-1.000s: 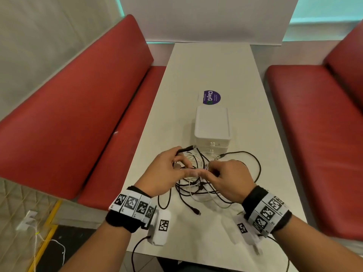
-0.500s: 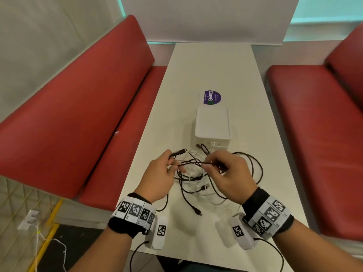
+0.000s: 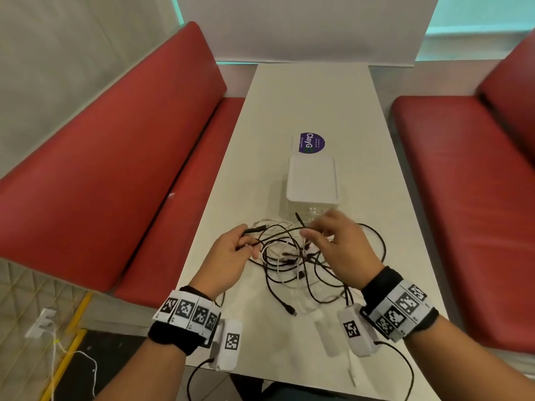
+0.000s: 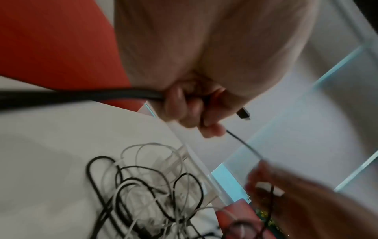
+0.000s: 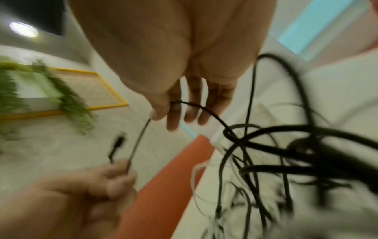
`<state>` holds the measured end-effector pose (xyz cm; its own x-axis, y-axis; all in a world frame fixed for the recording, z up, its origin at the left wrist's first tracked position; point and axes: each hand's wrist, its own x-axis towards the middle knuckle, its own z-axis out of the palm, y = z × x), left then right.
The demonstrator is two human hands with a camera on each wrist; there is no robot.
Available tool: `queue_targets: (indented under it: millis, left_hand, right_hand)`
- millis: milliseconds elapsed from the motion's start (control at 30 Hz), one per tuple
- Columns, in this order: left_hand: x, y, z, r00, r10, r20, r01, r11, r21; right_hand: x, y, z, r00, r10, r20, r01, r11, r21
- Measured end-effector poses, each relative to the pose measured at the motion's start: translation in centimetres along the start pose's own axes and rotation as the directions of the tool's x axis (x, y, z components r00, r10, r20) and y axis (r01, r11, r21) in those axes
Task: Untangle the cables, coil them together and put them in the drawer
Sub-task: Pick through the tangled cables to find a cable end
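Untangling stage. A black cable (image 3: 278, 228) is held taut between the two hands above the tangle of cables (image 3: 292, 261), which lies on the bench (image 3: 289, 337) in front of the white drawer unit (image 3: 312, 183). The left hand (image 3: 228, 256) is clenched round the cable's plug end; the right hand (image 3: 338, 244) pinches the same strand between thumb and forefinger, its other fingers extended. The strand's long axis runs from 9 to 3 o'clock between the grips, and the knot is seen at 5 o'clock from the left hand, nearer the right.

The plug (image 4: 243, 114) protruding beyond the left hand's fingers is shown clearly only in the left wrist view. A loop cinched round several strands (image 5: 231, 134) appears only in the right wrist view, although blur leaves its exact routing uncertain.
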<state>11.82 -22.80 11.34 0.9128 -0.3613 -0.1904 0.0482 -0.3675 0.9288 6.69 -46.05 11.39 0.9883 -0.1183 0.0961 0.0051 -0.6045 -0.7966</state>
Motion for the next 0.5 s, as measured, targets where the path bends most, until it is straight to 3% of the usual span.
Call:
queue_targets:
  millis: [67,100,233,333,433,500]
  left_hand:
    - [-0.4,0.0,-0.4,0.999,0.014,0.03,-0.016,0.998,0.056]
    - [-0.4,-0.1,-0.5,0.999,0.029,0.025,-0.031,0.996,0.081]
    - [-0.4,0.2,-0.3,0.994,0.096,-0.047,-0.091,0.991,0.1]
    - [-0.3,1.7,0.2,0.984,0.151,-0.097,-0.145,0.988,0.06]
    - [-0.1,2.5,0.0,0.954,0.174,-0.243,-0.188,0.982,-0.035]
    - [-0.1,2.3,-0.3,0.944,0.152,-0.294,-0.182,0.98,-0.077]
  right_hand:
    - [-0.3,-1.9,-1.0,0.983,-0.087,-0.163,0.118,0.974,0.191]
    - [-0.5,-2.6,-1.5,0.98,-0.091,-0.179,0.136,0.956,0.258]
    - [-1.4,-2.1,-0.8,0.998,-0.054,0.03,0.047,0.981,0.188]
    - [-2.0,-0.2,1.9,0.977,-0.003,0.215,-0.016,0.996,0.086]
    - [-2.6,1.3,3.1,0.967,0.079,0.244,-0.094,0.994,0.048]
    - [-2.5,2.1,2.8,0.963,0.102,0.25,-0.087,0.994,-0.069]
